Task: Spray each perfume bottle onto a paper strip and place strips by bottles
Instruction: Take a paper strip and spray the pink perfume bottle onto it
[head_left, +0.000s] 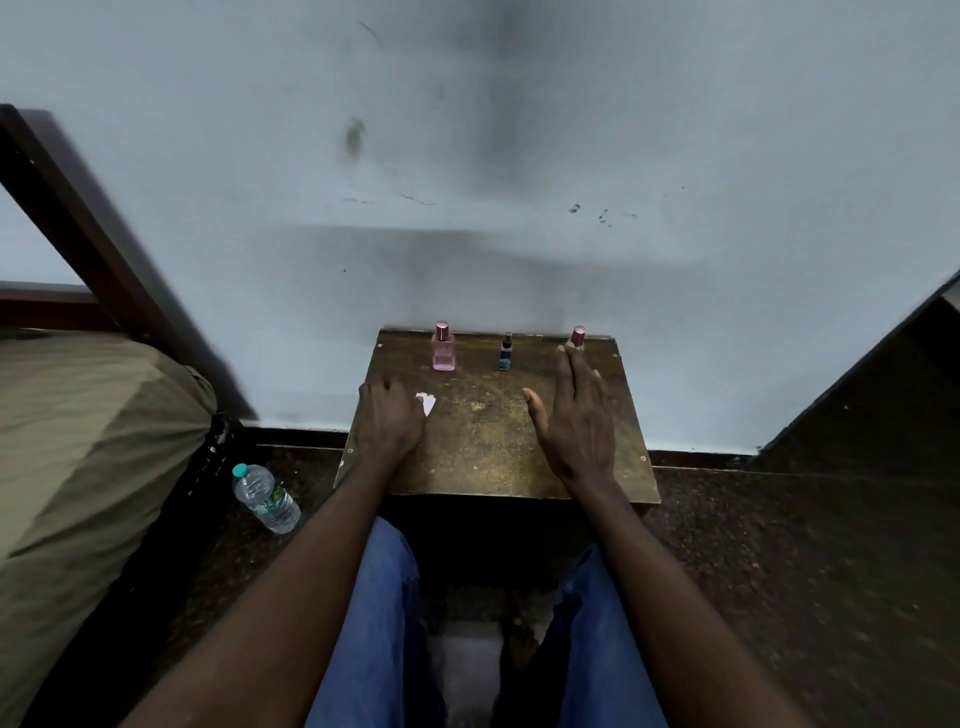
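Three perfume bottles stand in a row at the back of a small wooden table (483, 441). A square pink bottle (443, 349) is on the left. A small dark blue spray bottle (505, 353) is in the middle. On the right a bottle with a red cap (578, 336) is mostly hidden behind my fingers. My left hand (388, 415) rests curled on the table's left side, with white paper strips (426, 402) poking out from under it. My right hand (574, 415) is flat with fingers straight, holding nothing, its fingertips just in front of the red-capped bottle.
The table stands against a pale blue wall. A plastic water bottle (266, 498) lies on the dark floor to the left, beside a bed with an olive cover (88, 457). A dark slanted structure (872, 395) rises on the right. My knees in blue jeans (379, 623) are below the table.
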